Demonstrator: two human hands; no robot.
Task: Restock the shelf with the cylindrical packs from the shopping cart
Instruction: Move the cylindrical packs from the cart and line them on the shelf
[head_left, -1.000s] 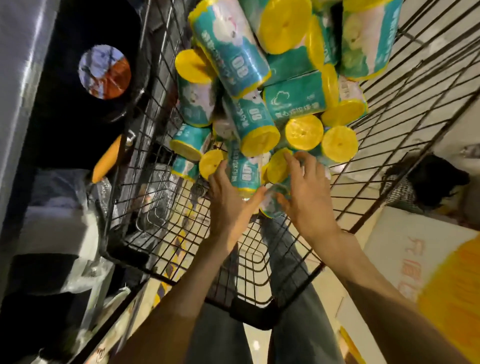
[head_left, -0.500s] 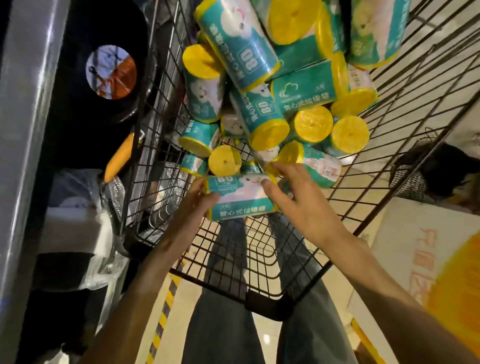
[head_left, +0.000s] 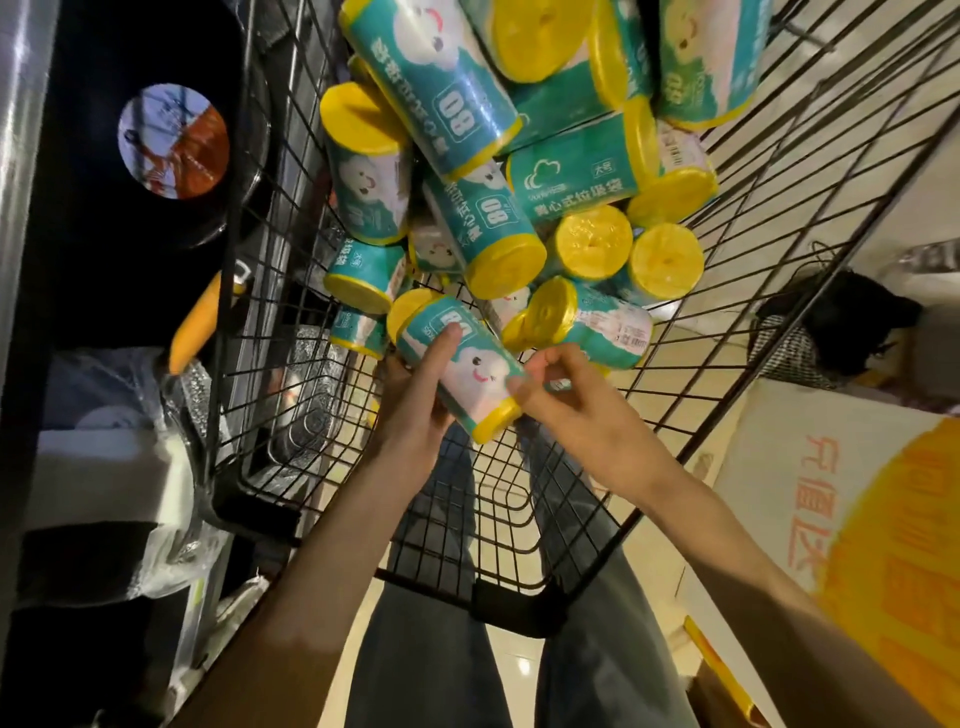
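Note:
A black wire shopping cart (head_left: 498, 499) holds a pile of several teal cylindrical packs (head_left: 571, 171) with yellow ends. One pack (head_left: 467, 369), teal and white with a smiling face, is lifted just below the pile. My left hand (head_left: 415, 410) grips it from beneath, thumb across its upper part. My right hand (head_left: 576, 405) pinches its lower right side near the yellow end. The pack lies tilted, yellow end toward me.
A dark shelf unit (head_left: 130, 260) with bagged goods (head_left: 104, 467) stands to the left of the cart. A white and yellow carton (head_left: 857, 519) is at the right. A dark bag (head_left: 836, 322) lies beyond the cart's right wall.
The pack I hold has turned from lying crosswise to pointing its yellow end toward me. My left hand has slid under it and my right hand has moved to its lower end.

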